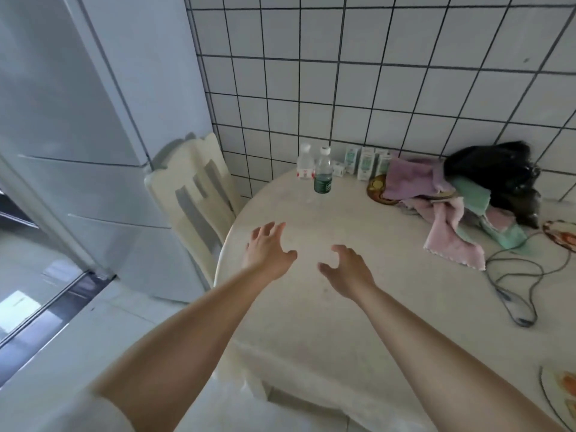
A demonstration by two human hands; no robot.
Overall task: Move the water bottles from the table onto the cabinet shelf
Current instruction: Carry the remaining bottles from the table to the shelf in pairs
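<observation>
Fingers of left hand (268, 247) and right hand (348, 269) spread, empty; beyond them green-labelled bottle (323, 174) partly hides red-labelled bottle (305, 163).

A pale refrigerator (78, 145) fills the upper left of the frame, and a cream chair (194, 194) with a slotted back stands just beside it, at center left. White wall tiles (389, 73) with dark grout cover the upper right. Below them, in the upper middle, small white and green cartons (366, 162) line the wall. To their right lies a heap of cloths (442, 207) in lilac, pink and mint, partly covering a dark round dish (377, 187). A black bag (501, 176) slumps behind the cloths. A grey cable (514, 288) loops at right. Patterned plates (561, 233) show at the right edge.
</observation>
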